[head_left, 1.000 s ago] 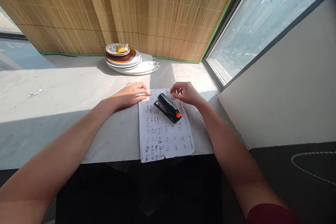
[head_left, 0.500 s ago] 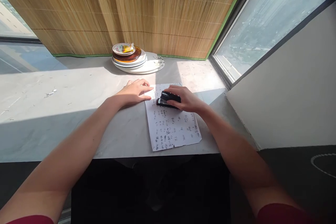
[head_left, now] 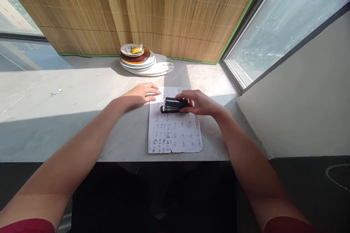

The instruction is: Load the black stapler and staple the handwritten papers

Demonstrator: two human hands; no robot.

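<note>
head view, sheet of paper: my landmark (head_left: 175,138), lying flat on the pale tabletop (head_left: 120,142) near its front edge, handwriting across it.
stapler: the black stapler (head_left: 172,102) is over the far half of the sheet, lying crosswise with its front end pointing left; its upper arm and base are parted at that end. whether its base touches the paper, i cannot tell.
right hand: my right hand (head_left: 201,102) is at the sheet's right side, fingers and thumb closed around the rear of the stapler, a red patch showing in my grip.
left hand: my left hand (head_left: 140,94) is at the sheet's far left edge, palm down, fingers loosely spread and holding nothing; the fingertips seem to rest on the paper.
plates: a stack of plates (head_left: 138,66) stands beyond the sheet, well apart from it, a small yellow packet (head_left: 136,49) on top.
step in hand: i judge it as handling the stapler over the paper.
next move calls for: a secure right grip and a light left touch so the sheet doesn't slide, i'd say.
changed: a second ago the stapler lay slanted on the sheet, out of both hands; now i have it, turned crosswise.
</note>
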